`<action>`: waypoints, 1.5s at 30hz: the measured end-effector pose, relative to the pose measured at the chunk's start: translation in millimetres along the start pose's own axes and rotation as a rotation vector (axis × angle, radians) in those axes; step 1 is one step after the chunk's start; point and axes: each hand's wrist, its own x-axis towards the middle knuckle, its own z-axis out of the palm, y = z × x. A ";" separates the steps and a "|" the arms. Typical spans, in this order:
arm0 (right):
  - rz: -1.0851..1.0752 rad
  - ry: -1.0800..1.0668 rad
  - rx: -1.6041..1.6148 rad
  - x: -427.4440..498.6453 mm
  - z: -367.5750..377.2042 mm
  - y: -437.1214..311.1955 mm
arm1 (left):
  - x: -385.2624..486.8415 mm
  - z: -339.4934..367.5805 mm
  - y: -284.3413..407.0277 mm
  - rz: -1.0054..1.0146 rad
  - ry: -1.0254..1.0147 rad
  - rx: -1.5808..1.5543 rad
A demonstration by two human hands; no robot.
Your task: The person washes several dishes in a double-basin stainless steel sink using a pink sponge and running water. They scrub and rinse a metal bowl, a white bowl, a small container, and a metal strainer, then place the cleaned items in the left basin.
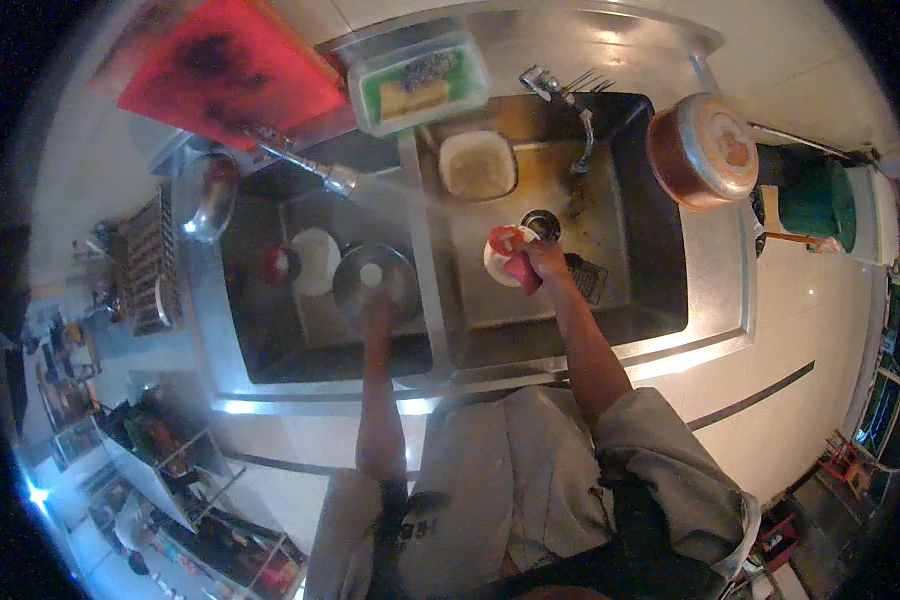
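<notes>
Over the left basin of a double sink [424,300], my left hand [377,306] is at a round metal lid or bowl [352,279]; blur hides the fingers. My right hand [546,259], over the right basin, is closed on a red cloth or sponge [521,271] against a small white bowl or cup [497,268]. Beside it lie the round drain [540,223] and a dark grater-like piece [589,280]. A pale oval dish [316,261] and a small red item [279,267] rest in the left basin.
A square white dish [478,166] sits in the right basin. Behind stand a tub with sponge and scourer [420,82], a red board [232,75] and two taps [339,180]. A large metal pot [709,154] is at the right rim, a metal bowl [214,196] at the left.
</notes>
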 end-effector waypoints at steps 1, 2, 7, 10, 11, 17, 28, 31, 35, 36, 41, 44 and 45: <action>0.021 -0.054 0.126 -2.2 -2.7 1.5 | -2.5 -3.0 16.1 0.029 0.032 -0.012; 0.082 -0.070 0.158 -4.8 -4.4 2.9 | -8.3 -7.3 34.9 0.070 0.058 -0.058; 0.207 -0.134 0.434 -10.4 -2.1 10.9 | -31.7 8.7 177.1 0.355 0.272 -0.216; 0.251 -0.178 0.464 -4.2 7.0 22.4 | -50.1 41.2 252.4 0.132 -0.022 -0.402; 0.088 -0.229 0.357 -2.5 9.7 27.9 | -50.5 51.8 268.5 0.207 -0.057 -0.243; -0.461 -0.168 -0.162 -0.5 12.6 41.2 | -22.8 101.3 306.1 0.442 -0.148 -0.350; -0.013 -0.049 -0.019 -24.1 -31.3 -27.7 | -12.0 131.5 382.2 -0.033 -0.402 -0.445; -0.058 0.125 0.087 -23.2 -39.9 -29.0 | -6.8 148.0 380.2 -0.041 -0.414 -0.440; 0.053 0.134 -0.104 -12.4 -50.6 -19.8 | 14.8 171.0 338.6 0.078 -0.446 -0.253; 0.094 0.123 -0.124 -10.3 -53.9 -15.7 | 18.4 176.3 321.3 -0.020 -0.453 -0.330; -0.202 -0.145 -0.337 -13.8 -58.6 2.8 | 19.3 174.2 243.9 -0.301 -0.483 -0.897; -0.494 -0.239 -0.271 -29.9 -44.3 6.2 | 9.7 157.5 234.6 0.019 -0.503 -0.574; -0.258 -0.290 0.023 -38.1 -36.1 6.3 | 6.0 151.1 238.1 0.077 -0.507 -0.583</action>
